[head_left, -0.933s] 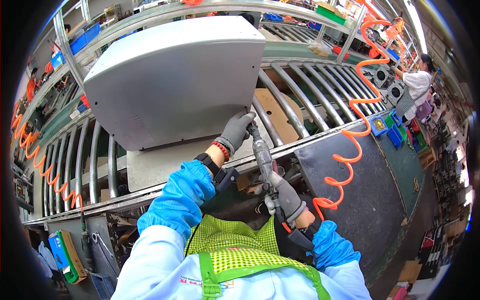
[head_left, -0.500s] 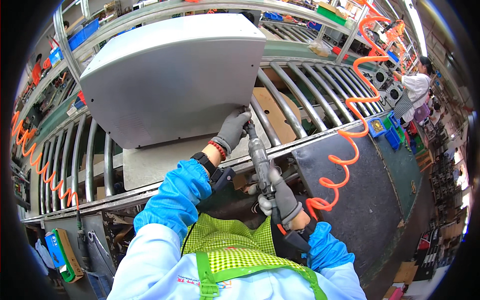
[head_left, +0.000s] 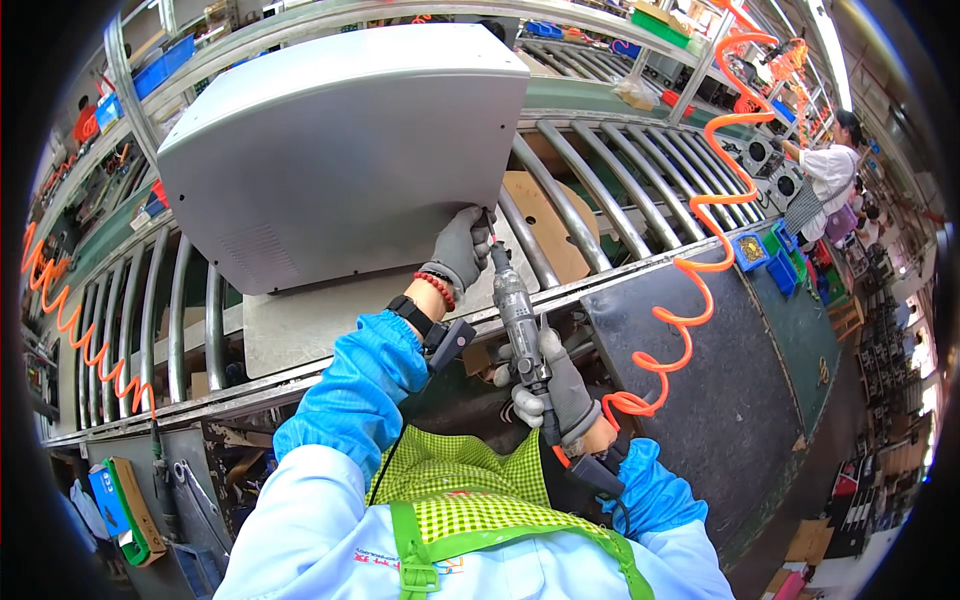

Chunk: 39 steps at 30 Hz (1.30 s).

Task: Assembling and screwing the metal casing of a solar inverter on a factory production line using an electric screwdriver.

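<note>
A pneumatic screwdriver (head_left: 519,315), dark grey and long-bodied, slants up toward the lower right corner of a large grey metal cabinet (head_left: 350,170). My right hand (head_left: 567,390), in a grey glove, is wrapped round its lower body, near the orange hose. The driver's thin bit points at the cabinet's right edge. Beside that bit, my gloved left hand (head_left: 461,250) has its fingers pinched together close to the corner. Whether a screw sits between them is hidden. The cabinet stands on a flat metal plate (head_left: 290,325) on the roller conveyor.
Metal rollers (head_left: 570,205) run to both sides of the cabinet. An orange coiled hose (head_left: 690,320) hangs over a dark panel (head_left: 700,370) at the right. Blue bins (head_left: 752,252), one with small parts, stand farther right, near another person (head_left: 828,175). A second coiled hose (head_left: 95,350) hangs left.
The screwdriver and both hands have shifted slightly left. My left fingers sit a little farther from the driver's nose, leaving more of the bit visible. The cabinet stays in place.
</note>
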Available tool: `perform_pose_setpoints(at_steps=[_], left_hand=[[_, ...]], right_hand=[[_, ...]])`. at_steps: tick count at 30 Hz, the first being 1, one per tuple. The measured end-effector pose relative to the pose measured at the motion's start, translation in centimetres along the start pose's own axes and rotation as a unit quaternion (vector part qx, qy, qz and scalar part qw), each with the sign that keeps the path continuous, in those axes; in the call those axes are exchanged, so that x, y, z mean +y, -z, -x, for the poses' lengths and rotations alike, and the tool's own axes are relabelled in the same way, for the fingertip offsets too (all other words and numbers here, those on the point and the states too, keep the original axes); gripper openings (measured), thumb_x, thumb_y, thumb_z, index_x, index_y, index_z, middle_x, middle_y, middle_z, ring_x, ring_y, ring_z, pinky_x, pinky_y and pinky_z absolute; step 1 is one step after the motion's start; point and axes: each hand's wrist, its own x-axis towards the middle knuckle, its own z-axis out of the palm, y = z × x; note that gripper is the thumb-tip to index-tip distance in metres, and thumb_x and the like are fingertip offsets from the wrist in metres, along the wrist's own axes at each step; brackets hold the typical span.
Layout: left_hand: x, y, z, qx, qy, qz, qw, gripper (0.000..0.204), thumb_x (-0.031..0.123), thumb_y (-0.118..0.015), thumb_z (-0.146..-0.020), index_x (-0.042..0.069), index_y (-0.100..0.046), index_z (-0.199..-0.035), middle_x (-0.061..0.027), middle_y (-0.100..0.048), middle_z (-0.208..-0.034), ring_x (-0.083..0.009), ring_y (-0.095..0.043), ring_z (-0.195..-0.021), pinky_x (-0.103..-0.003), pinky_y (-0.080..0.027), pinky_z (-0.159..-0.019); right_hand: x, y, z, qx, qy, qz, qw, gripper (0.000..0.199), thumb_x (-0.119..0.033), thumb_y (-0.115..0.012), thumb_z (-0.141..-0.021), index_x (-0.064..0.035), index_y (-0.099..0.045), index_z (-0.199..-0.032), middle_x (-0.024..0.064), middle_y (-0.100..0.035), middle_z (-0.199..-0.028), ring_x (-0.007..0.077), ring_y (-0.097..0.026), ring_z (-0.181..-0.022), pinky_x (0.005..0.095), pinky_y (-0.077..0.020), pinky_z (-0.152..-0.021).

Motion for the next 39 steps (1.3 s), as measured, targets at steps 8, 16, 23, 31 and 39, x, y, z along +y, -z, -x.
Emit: perform_pose_setpoints(at_steps=[8,16,23,31,39], left_hand=[[0.0,-0.7,-0.2,0.008,-0.013,0.003,1.000,0.020,0.029,-0.054,-0.094,0.013,-0.063,-0.087,0.0083,-0.035,-0.052,-0.0073,-0.026,-0.040,-0.023,-0.021,-0.040],[-0.9,-0.3,-0.7,0.046,-0.060,-0.022,0.997,0.018,0.023,-0.053,-0.093,0.008,-0.061,-0.087,0.0055,-0.037,-0.057,-0.0075,-0.030,-0.043,-0.022,-0.027,-0.041],[-3.4,9.3,3.0,-0.004,0.026,0.122,0.992,0.019,0.026,-0.053,-0.092,0.008,-0.057,-0.094,0.0012,-0.050,-0.071,-0.0076,-0.042,-0.055,-0.017,-0.030,-0.039],[0.0,16.5,6.2,0.097,0.007,-0.218,0.971,0.031,0.040,-0.057,-0.092,0.009,-0.062,-0.094,-0.0004,-0.057,-0.075,-0.0073,-0.046,-0.055,-0.021,-0.036,-0.046],[-4.5,12.0,2.0,0.039,-0.141,-0.413,0.899,0.041,0.039,-0.057,-0.091,0.002,-0.064,-0.110,-0.0078,-0.063,-0.084,-0.0148,-0.055,-0.069,-0.032,-0.046,-0.060]], right_hand=[[0.0,0.4,0.5,0.008,0.004,0.007,1.000,0.067,-0.065,-0.039,-0.094,-0.0041,-0.054,-0.118,0.0101,-0.065,-0.085,0.0071,-0.044,-0.039,0.0211,-0.0344,-0.033],[0.8,0.7,1.8,0.017,-0.007,0.049,0.999,0.059,-0.059,-0.040,-0.097,-0.0067,-0.052,-0.120,0.0110,-0.065,-0.089,0.0081,-0.047,-0.042,0.0216,-0.0370,-0.034],[4.3,1.6,1.5,0.018,-0.056,0.116,0.992,0.049,-0.047,-0.049,-0.096,-0.0058,-0.045,-0.123,0.0109,-0.062,-0.089,0.0092,-0.049,-0.044,0.0230,-0.0408,-0.035],[9.7,-1.8,-4.8,-0.008,-0.088,0.213,0.973,0.043,-0.039,-0.053,-0.094,-0.0054,-0.043,-0.119,0.0104,-0.061,-0.085,0.0099,-0.047,-0.040,0.0244,-0.0397,-0.033],[12.9,0.0,-4.9,0.085,-0.038,0.141,0.986,0.043,-0.040,-0.052,-0.096,-0.0072,-0.040,-0.121,0.0123,-0.060,-0.087,0.0119,-0.050,-0.042,0.0267,-0.0425,-0.035]])
